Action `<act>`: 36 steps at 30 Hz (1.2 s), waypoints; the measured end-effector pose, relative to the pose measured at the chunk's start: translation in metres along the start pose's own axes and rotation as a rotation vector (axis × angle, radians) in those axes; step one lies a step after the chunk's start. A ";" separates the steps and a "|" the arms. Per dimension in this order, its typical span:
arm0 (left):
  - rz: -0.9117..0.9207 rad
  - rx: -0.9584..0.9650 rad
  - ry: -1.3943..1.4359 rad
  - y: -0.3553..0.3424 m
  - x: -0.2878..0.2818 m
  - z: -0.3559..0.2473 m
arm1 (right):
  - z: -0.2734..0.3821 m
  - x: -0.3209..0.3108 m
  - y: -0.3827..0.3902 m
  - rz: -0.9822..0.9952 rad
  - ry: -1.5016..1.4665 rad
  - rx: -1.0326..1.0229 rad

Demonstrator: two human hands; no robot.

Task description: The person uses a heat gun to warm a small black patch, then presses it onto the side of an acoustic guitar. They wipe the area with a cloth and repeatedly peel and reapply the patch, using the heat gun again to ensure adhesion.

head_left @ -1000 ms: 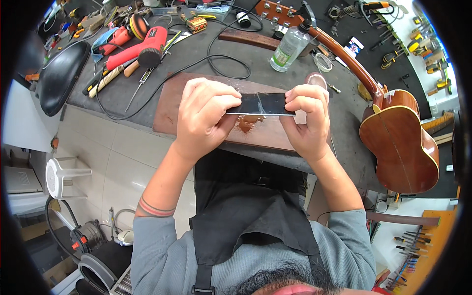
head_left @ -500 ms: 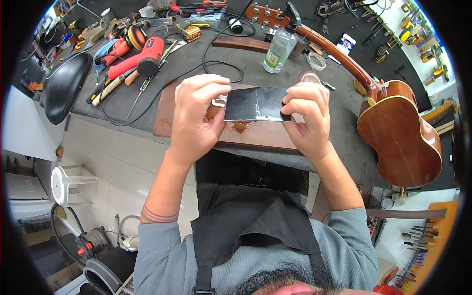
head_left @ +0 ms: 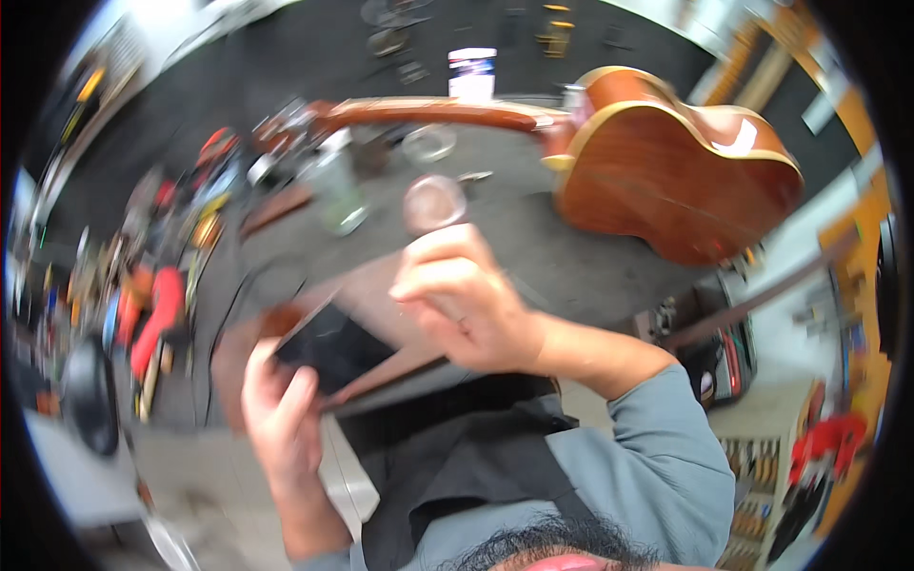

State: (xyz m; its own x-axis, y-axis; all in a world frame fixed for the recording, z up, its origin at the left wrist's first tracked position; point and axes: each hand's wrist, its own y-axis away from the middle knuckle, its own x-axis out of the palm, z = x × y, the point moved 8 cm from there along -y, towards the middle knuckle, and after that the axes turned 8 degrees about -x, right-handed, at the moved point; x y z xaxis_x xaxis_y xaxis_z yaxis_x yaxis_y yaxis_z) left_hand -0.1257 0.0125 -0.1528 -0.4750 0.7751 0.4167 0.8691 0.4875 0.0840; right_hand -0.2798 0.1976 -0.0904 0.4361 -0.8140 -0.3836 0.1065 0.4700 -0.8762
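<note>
Dark workbench (head_left: pixel 514 228), blurred, spans the scene. Acoustic guitar (head_left: pixel 666 181) at its right side, back facing the camera, neck running left across the bench. Reddish-brown flat board (head_left: pixel 373 293) near the front edge. Red heat gun (head_left: pixel 160 319) left, among smeared tools. Right hand (head_left: pixel 471 309) over the board's right part, off the plate, fingers curled in; can't tell if anything small is pinched. Left hand (head_left: pixel 286 414) grasping the plate by its near-left edge, thumb on top. Black rectangular plate (head_left: pixel 338 347) over the board, set at a slant; contact with board unclear. Clear bottle (head_left: pixel 341 202) beyond the board, green label blurred. Round pinkish container (head_left: pixel 435 205) behind right hand. Clear ring (head_left: pixel 428 143) near the guitar neck.
</note>
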 end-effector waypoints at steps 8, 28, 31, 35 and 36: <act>0.326 -0.035 -0.445 -0.065 0.118 -0.007 | -0.025 -0.108 0.032 0.100 -0.340 0.646; 0.248 -0.442 -0.599 -0.217 0.437 -0.002 | -0.072 -0.406 -0.019 0.430 0.775 0.898; 0.241 -0.428 -0.620 -0.219 0.438 -0.001 | -0.083 -0.406 -0.022 0.460 0.754 0.922; 0.202 -0.392 -0.590 -0.211 0.442 0.000 | -0.086 -0.409 -0.034 0.305 0.651 0.885; 0.192 -0.385 -0.593 -0.210 0.443 -0.001 | -0.087 -0.407 -0.034 0.311 0.637 0.908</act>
State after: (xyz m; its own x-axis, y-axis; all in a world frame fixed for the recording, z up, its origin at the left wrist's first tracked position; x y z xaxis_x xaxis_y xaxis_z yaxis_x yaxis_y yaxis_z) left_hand -0.5179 0.2529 0.0150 -0.2098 0.9731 -0.0949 0.8796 0.2303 0.4162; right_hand -0.5389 0.4833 0.0704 0.0534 -0.5227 -0.8508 0.7903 0.5430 -0.2840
